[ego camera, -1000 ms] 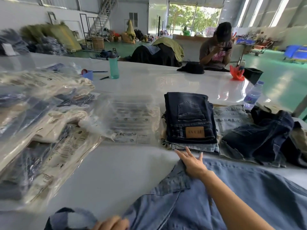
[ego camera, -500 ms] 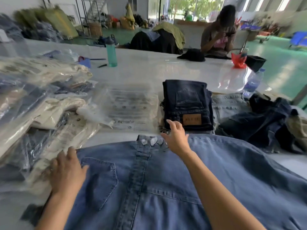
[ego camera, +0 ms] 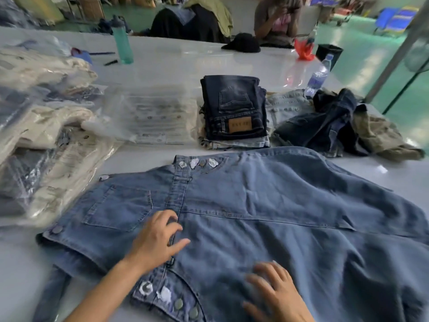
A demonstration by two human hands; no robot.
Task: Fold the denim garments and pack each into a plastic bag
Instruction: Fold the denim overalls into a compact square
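Note:
A large blue denim garment (ego camera: 267, 205) with metal buttons lies spread flat on the white table (ego camera: 181, 63) in front of me. My left hand (ego camera: 157, 240) rests palm down on its middle seam, fingers apart. Near the lower edge, my right hand (ego camera: 276, 291) presses flat on the cloth, blurred. Beyond the garment stands a stack of folded dark jeans (ego camera: 234, 110) with a brown patch. An empty clear plastic bag (ego camera: 151, 115) lies flat to the left of that stack.
Packed garments in plastic bags (ego camera: 44, 126) are piled at the left. Loose dark and khaki clothes (ego camera: 336, 126) lie at the right, with a water bottle (ego camera: 318, 77) behind them. A teal bottle (ego camera: 121, 40) stands at the back left. A seated person (ego camera: 276, 19) is across the table.
Both hands have drawn back toward me over the spread garment. My right hand left the far waistband and now lies near the lower edge; my left hand moved from the left edge to the middle seam.

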